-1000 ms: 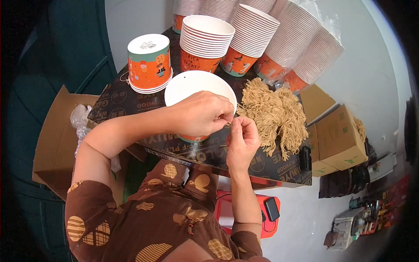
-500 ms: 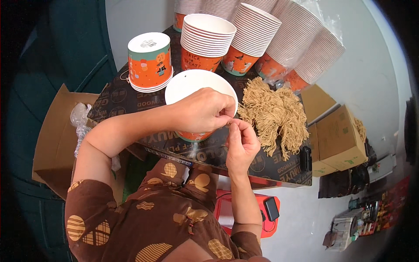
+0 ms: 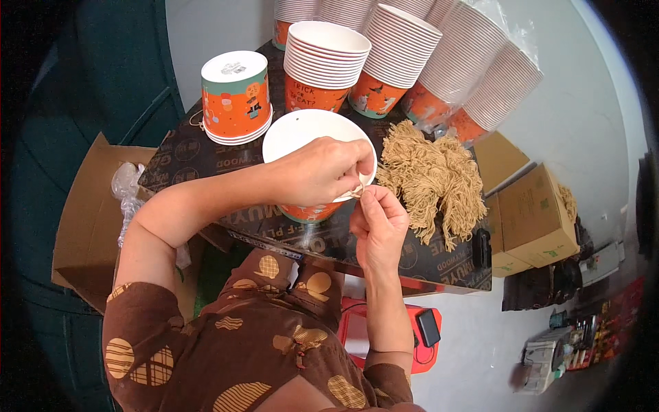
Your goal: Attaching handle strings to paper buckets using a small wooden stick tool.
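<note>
The left hand point(image 3: 322, 172) closes its grip over the near rim of an orange paper cup point(image 3: 309, 137) on the dark worktop point(image 3: 185, 154). The right hand point(image 3: 377, 223) pinches a tan string point(image 3: 357, 194) at that rim. A pile of tan strings point(image 3: 432, 175) lies just right.

A dark printed counter point(image 3: 192, 147) carries everything. Beyond the left hand point(image 3: 319, 172) stands an upturned orange cup stack point(image 3: 235, 96), with taller cup stacks point(image 3: 322, 65) (some lying tipped over) farther back. Just right of the right hand point(image 3: 377, 223) lies a tan yarn heap point(image 3: 432, 175).
</note>
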Demonstrator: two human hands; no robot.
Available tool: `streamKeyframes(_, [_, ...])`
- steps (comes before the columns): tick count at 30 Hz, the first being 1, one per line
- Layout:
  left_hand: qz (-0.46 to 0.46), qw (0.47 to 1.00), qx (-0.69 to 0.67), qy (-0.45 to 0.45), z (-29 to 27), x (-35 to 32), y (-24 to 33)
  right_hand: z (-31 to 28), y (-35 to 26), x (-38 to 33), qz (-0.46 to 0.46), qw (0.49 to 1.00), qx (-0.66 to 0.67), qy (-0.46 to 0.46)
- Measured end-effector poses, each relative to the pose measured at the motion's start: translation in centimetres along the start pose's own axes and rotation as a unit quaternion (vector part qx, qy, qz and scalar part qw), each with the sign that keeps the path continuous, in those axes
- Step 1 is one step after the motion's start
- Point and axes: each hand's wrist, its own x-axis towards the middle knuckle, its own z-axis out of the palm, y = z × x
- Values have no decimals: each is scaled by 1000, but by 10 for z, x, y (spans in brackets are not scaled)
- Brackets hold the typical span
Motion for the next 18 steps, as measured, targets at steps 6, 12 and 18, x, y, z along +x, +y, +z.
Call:
streamKeyframes(6, [62, 993, 93, -23, -4, -10, -4, -2, 2, 1, 21, 999, 26, 7])
streamKeyframes(12, [49, 995, 81, -20, 0, -9, 3, 0, 1, 0, 16, 999, -1, 34])
streamKeyframes(18, [-53, 996, -31, -63, -6, -5, -2, -1, -3, -10, -84, 985, -140, 53])
